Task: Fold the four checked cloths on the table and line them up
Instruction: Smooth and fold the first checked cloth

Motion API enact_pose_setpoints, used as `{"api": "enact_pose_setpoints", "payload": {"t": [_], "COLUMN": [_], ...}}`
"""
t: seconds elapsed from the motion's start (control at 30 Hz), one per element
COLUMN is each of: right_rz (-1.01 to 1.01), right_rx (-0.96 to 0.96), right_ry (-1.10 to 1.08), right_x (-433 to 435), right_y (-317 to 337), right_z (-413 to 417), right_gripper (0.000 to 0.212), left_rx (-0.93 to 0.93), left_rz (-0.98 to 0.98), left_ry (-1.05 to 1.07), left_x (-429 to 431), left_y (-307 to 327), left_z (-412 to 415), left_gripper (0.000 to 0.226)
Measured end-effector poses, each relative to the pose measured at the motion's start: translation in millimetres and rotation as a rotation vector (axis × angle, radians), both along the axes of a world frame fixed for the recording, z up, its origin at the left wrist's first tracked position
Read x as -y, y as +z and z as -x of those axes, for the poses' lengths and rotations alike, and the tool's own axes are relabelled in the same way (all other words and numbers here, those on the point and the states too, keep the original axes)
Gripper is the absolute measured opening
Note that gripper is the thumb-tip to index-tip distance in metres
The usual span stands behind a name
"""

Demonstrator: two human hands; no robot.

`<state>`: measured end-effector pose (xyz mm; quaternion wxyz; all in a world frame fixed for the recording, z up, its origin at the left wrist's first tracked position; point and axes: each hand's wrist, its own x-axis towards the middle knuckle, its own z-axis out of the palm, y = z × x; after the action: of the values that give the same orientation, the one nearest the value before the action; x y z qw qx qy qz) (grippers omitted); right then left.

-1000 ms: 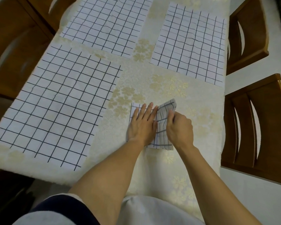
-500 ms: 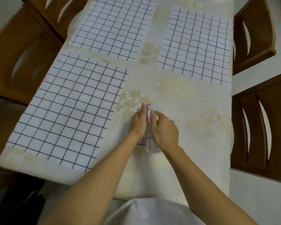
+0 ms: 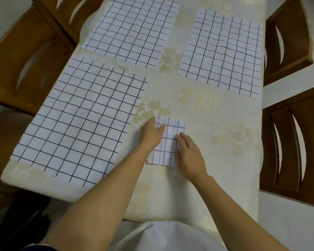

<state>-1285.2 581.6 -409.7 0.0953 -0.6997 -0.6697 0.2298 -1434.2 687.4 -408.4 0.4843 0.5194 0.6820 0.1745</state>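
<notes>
Flap down since 0.5 s ago; folded cloth (image 3: 169, 142) flat on surface (image 3: 221, 124). Left hand (image 3: 150, 133) seemingly pinches its left edge, right hand (image 3: 188, 156) (fingers straight) presses the right.

far-left cloth (image 3: 132, 29) cropped (top edge), chairs (image 3: 25, 57) cropped
</notes>
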Motion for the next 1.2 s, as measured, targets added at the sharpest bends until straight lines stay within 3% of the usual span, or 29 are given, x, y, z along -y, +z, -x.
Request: {"api": "enact_pose_setpoints", "payload": {"t": [0.1, 0.23, 0.4, 0.57, 0.67, 0.77, 0.93, 1.07, 1.2], "right_rz": [0.019, 0.018, 0.048, 0.055, 0.032, 0.019, 0.039, 0.071, 0.049], "right_rx": [0.024, 0.061, 0.090, 0.121, 0.133, 0.122, 0.160, 0.225, 0.254], "right_ry": [0.004, 0.023, -0.013, -0.010, -0.007, -0.005, 0.055, 0.110, 0.155], "right_x": [5.5, 8.0, 6.6, 4.7, 6.1, 9.7, 20.3, 37.4, 55.7], "right_y": [-12.6, -14.2, -16.5, -20.4, -25.0, -30.8, -34.0, -32.1, -30.5], "right_z": [-3.1, -4.4, -1.4, -1.6, -3.9, -3.3, -3.0, -9.9, -17.1], "right_gripper": [0.055, 0.068, 0.078, 0.077, 0.074, 0.072, 0.071, 0.077, 0.075], "left_rx": [-0.067, -0.250, -0.299, -0.506, -0.445, -0.381, -0.386, -0.456, -0.574], "left_rz": [-0.099, -0.238, -0.463, -0.626, -0.752, -0.651, -0.641, -0.730, -0.643], "left_ry": [-0.048, -0.099, -0.193, -0.303, -0.585, -0.852, -0.756, -0.841, -0.932], "left_x": [6.0, 7.2, 2.0, -6.1, -9.6, -9.1, -1.4, 7.2, 8.0], "left_y": [0.7, 0.7, 2.0, 3.5, 5.8, -3.0, -24.9, -34.0, -35.3], "left_z": [8.2, 20.4, 17.9, 3.6, -17.5, -36.3, -28.2, -11.2, -5.2], "left_gripper": [0.037, 0.065, 0.034, 0.029, 0.023, 0.024, 0.031, 0.041, 0.054]}}
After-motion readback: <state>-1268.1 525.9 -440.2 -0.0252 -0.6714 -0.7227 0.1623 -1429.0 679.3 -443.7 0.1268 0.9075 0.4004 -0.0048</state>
